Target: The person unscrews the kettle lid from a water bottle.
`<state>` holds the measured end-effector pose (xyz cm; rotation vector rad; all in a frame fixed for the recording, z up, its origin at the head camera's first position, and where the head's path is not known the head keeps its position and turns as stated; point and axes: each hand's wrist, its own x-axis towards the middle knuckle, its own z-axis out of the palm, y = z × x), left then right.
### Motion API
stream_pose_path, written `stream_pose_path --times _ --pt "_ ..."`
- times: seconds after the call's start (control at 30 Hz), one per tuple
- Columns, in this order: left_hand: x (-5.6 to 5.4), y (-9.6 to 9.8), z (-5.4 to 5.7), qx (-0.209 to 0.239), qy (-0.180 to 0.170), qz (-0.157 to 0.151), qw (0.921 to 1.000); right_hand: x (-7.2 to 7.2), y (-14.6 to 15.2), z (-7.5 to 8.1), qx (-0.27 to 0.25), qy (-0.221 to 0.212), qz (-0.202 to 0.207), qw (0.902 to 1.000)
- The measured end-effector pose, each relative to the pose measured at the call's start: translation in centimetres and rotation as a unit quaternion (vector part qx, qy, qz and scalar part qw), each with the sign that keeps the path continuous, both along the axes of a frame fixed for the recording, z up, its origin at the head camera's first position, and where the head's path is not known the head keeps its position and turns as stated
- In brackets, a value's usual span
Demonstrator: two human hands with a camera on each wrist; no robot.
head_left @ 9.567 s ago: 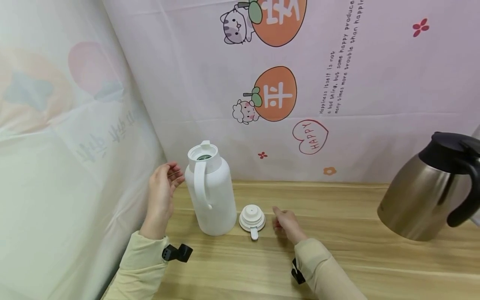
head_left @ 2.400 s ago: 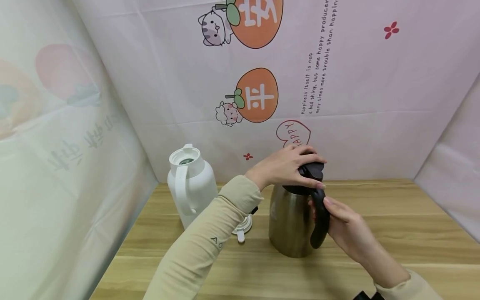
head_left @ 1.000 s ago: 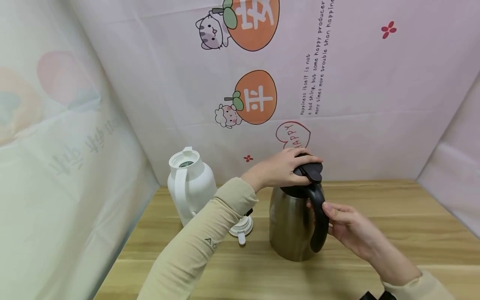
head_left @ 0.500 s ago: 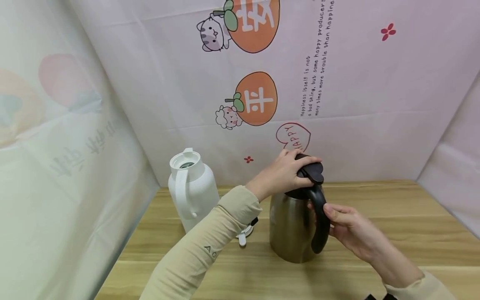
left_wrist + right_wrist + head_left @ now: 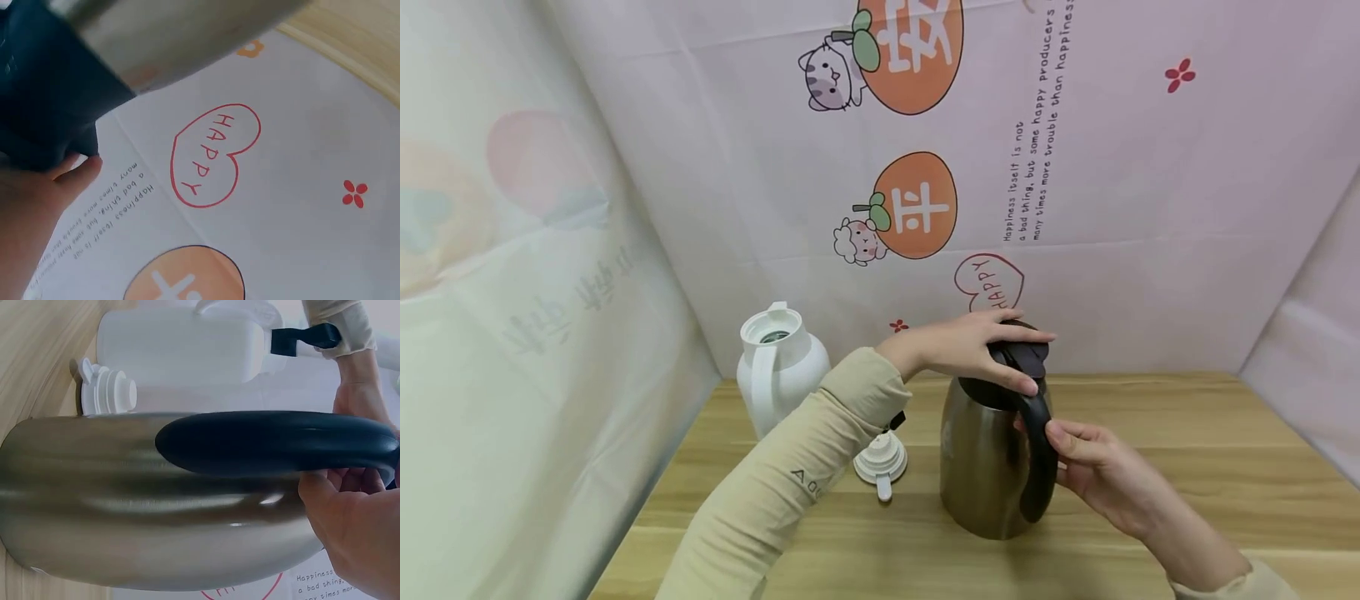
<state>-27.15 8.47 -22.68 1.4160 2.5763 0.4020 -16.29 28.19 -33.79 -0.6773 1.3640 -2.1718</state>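
A brushed-steel vacuum jug (image 5: pixel 981 475) with a black lid and handle stands upright on the wooden table. My left hand (image 5: pixel 958 346) lies over its lid (image 5: pixel 1028 358), fingers across the top and thumb on the near side by the handle. In the left wrist view, fingertips (image 5: pixel 81 172) bend round the dark lid's edge. My right hand (image 5: pixel 1105 475) grips the upper part of the black handle (image 5: pixel 1039 475), thumb on the outside; the right wrist view shows its fingers (image 5: pixel 356 480) passing behind the handle. Most of the lid is hidden under the left hand.
A white vacuum jug (image 5: pixel 801 375) with an uncovered mouth stands at the left, partly behind the left sleeve (image 5: pixel 782 475). Its white stopper (image 5: pixel 882 458) sits on the table (image 5: pixel 1187 467) between the two jugs. A printed cloth (image 5: pixel 1120 275) hangs behind.
Since the oldest frame, the steel jug has come from the right to the middle, and both hands have moved onto it. Lately the left hand's fingers have shifted and spread over the lid.
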Motion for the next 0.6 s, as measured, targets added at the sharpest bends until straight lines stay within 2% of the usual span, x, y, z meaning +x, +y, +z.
stream_pose_path --times 0.07,0.23,0.4,0.5,0.6 --pt "-0.2 -0.2 0.2 -0.002 -0.004 -0.011 0.9999 0.0 -0.1 0.0 0.002 -0.003 0.001 1.0" --pt "-0.5 -0.1 0.0 0.006 0.058 -0.039 0.9975 -0.1 0.0 0.2 0.008 -0.009 0.0 0.9999" --pt "-0.7 0.4 -0.4 0.011 0.105 -0.061 0.9925 -0.2 0.1 0.2 0.001 -0.01 0.001 1.0" --pt "-0.5 0.6 -0.6 0.007 0.138 -0.063 0.9884 -0.2 0.3 0.2 0.0 -0.006 0.003 1.0" --pt "-0.2 0.8 -0.7 0.009 0.156 -0.053 0.9862 -0.1 0.7 0.5 0.0 -0.006 0.005 1.0"
